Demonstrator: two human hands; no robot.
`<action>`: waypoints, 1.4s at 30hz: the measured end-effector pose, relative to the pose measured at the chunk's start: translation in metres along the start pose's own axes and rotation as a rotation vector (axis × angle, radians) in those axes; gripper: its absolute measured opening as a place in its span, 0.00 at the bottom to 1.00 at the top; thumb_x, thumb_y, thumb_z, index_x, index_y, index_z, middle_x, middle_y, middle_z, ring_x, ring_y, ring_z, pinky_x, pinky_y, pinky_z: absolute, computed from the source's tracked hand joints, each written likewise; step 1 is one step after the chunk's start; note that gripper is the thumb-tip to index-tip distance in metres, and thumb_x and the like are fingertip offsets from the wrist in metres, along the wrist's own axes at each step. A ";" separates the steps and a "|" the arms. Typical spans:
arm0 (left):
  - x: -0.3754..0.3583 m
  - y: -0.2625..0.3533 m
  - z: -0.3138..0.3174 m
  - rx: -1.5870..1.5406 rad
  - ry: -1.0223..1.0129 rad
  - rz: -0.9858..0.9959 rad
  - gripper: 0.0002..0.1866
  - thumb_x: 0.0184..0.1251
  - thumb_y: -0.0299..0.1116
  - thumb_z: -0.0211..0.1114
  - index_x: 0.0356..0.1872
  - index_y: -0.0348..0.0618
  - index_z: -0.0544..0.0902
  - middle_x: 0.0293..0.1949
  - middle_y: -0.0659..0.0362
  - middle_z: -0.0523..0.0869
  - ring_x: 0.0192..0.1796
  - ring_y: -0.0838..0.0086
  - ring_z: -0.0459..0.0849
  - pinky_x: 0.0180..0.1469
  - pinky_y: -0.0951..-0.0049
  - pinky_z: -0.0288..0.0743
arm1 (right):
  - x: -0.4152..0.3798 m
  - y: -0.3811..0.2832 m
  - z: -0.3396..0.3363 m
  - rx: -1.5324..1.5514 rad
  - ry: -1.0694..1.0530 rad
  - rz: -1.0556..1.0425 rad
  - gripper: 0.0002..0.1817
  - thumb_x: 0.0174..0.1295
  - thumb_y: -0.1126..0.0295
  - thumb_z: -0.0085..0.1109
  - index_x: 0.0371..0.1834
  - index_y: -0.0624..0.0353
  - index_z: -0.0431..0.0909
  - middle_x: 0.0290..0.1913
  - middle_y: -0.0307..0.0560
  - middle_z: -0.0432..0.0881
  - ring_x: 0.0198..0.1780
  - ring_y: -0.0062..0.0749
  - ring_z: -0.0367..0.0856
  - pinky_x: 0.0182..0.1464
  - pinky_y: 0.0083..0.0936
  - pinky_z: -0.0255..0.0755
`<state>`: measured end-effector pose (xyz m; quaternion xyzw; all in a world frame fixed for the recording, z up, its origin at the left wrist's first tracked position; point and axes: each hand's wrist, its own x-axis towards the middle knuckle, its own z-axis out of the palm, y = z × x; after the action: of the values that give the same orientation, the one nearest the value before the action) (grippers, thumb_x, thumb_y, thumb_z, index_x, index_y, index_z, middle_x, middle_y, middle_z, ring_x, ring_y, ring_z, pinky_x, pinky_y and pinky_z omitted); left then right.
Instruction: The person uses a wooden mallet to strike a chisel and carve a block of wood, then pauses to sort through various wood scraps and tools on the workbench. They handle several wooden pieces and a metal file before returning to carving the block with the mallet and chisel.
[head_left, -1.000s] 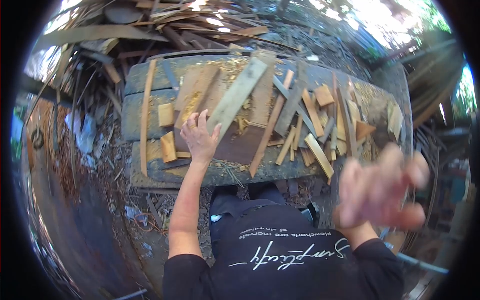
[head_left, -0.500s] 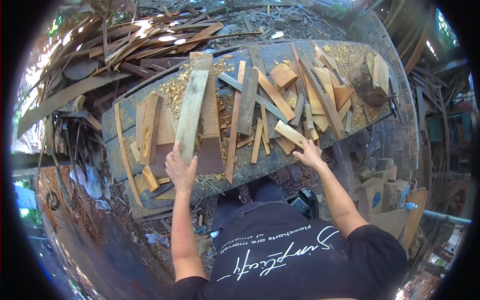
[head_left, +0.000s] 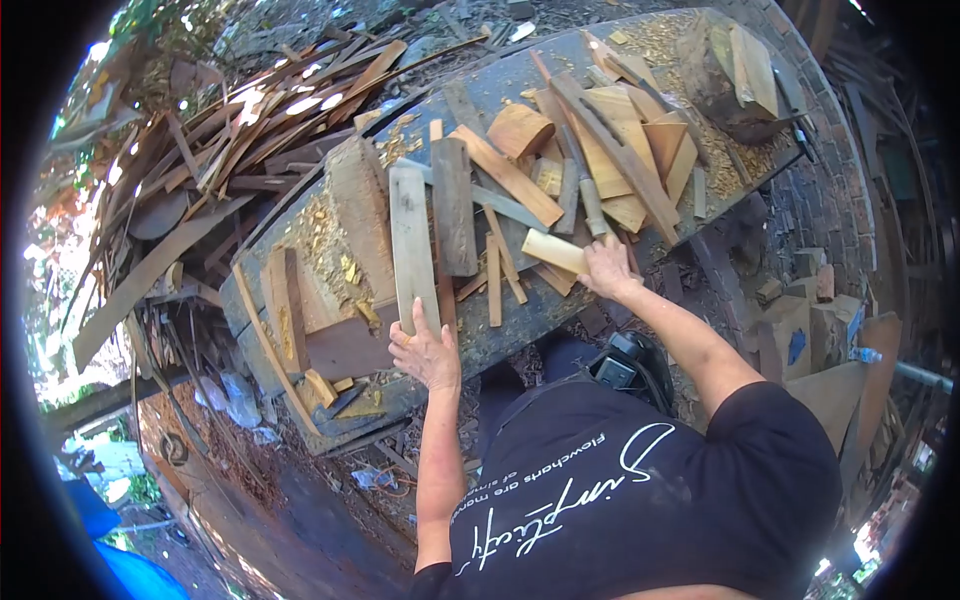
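My left hand [head_left: 428, 352] grips the near end of a long pale grey board [head_left: 411, 240], its fingers over the end and edge. The board points away from me, beside a darker grey plank [head_left: 455, 205]. My right hand [head_left: 608, 270] is closed at the near end of a short pale wood piece [head_left: 556, 250]. Its fingers also reach the end of a round-handled tool [head_left: 594, 208], which lies among wooden strips. Whether they grip this handle is hard to tell. A cut wooden block [head_left: 520, 130] lies farther back.
The workbench [head_left: 540, 305] bears wood pieces and shavings. A log stump [head_left: 722, 85] stands at its far right, near a clamp-like metal tool [head_left: 803, 135]. Scrap wood [head_left: 280, 120] is heaped behind on the left. A black bag [head_left: 630, 368] is near my waist.
The pale grey board has moved right with my left hand, off the wide plank and beside the dark one. My right hand has shifted toward the round handle. The camera view has turned.
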<state>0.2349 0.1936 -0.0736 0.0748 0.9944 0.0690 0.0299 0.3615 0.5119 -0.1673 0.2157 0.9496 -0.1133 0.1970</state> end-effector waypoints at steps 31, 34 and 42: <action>0.001 -0.023 0.067 -0.562 -0.429 0.070 0.48 0.50 0.35 0.77 0.76 0.54 0.65 0.56 0.42 0.71 0.58 0.51 0.77 0.65 0.60 0.72 | 0.107 0.102 -0.085 0.126 0.367 0.398 0.39 0.58 0.49 0.68 0.67 0.56 0.62 0.63 0.58 0.67 0.65 0.57 0.66 0.60 0.59 0.68; -0.008 -0.028 0.074 -0.421 -0.349 0.151 0.49 0.51 0.30 0.75 0.77 0.54 0.61 0.60 0.37 0.67 0.58 0.41 0.74 0.64 0.53 0.71 | 0.115 0.101 -0.087 0.125 0.411 0.420 0.33 0.59 0.50 0.68 0.59 0.56 0.66 0.59 0.56 0.70 0.63 0.55 0.70 0.57 0.57 0.71; -0.048 0.004 0.067 -0.317 -0.169 0.023 0.41 0.56 0.36 0.75 0.73 0.55 0.67 0.67 0.46 0.64 0.69 0.44 0.63 0.66 0.44 0.63 | 0.119 0.141 -0.092 1.068 0.207 0.195 0.24 0.59 0.61 0.70 0.54 0.62 0.77 0.50 0.49 0.83 0.53 0.42 0.82 0.57 0.33 0.74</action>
<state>0.2870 0.1987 -0.1365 0.0861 0.9641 0.2185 0.1241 0.2970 0.7069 -0.1536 0.3826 0.7504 -0.5384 -0.0246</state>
